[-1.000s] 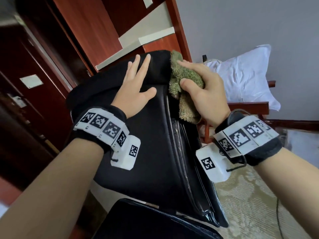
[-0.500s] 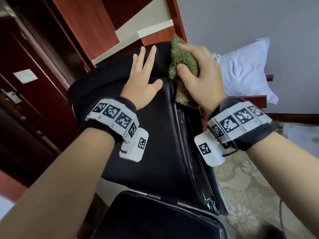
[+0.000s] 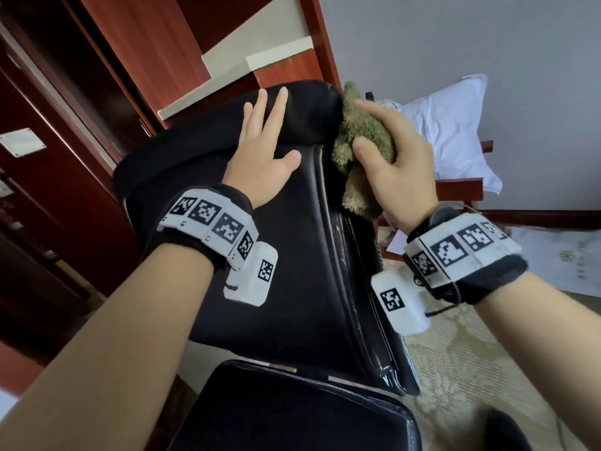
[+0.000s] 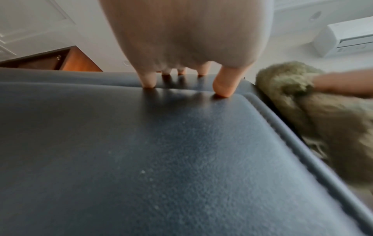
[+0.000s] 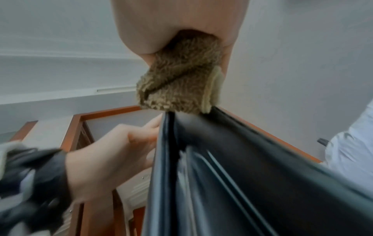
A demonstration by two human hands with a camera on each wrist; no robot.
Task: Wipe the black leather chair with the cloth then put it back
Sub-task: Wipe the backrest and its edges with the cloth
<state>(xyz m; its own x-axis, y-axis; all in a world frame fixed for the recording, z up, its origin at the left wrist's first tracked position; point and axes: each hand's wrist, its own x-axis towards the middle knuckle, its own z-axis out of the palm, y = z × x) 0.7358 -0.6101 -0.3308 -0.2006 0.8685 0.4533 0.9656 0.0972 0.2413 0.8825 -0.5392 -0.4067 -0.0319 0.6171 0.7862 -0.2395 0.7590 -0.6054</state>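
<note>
The black leather chair (image 3: 292, 271) fills the middle of the head view, its backrest facing me and its seat (image 3: 292, 415) at the bottom. My left hand (image 3: 263, 148) lies flat on the upper backrest (image 4: 161, 151) with straight, spread fingers (image 4: 224, 86). My right hand (image 3: 390, 164) grips a bunched olive-green fuzzy cloth (image 3: 361, 138) and presses it against the backrest's top right edge. In the right wrist view the cloth (image 5: 181, 79) hangs out of the palm and touches the chair's side edge (image 5: 167, 159). The cloth (image 4: 315, 111) also shows beside the chair in the left wrist view.
A white pillow (image 3: 452, 125) rests on a wooden chair (image 3: 461, 187) behind the black chair at the right. Dark red wooden cabinets (image 3: 107, 60) stand close on the left and behind. Patterned beige carpet (image 3: 461, 369) covers the floor at the right. A grey wall (image 3: 455, 37) stands beyond.
Both hands have slid a little up the backrest. The right hand has carried the cloth up along the chair's right edge toward the top corner.
</note>
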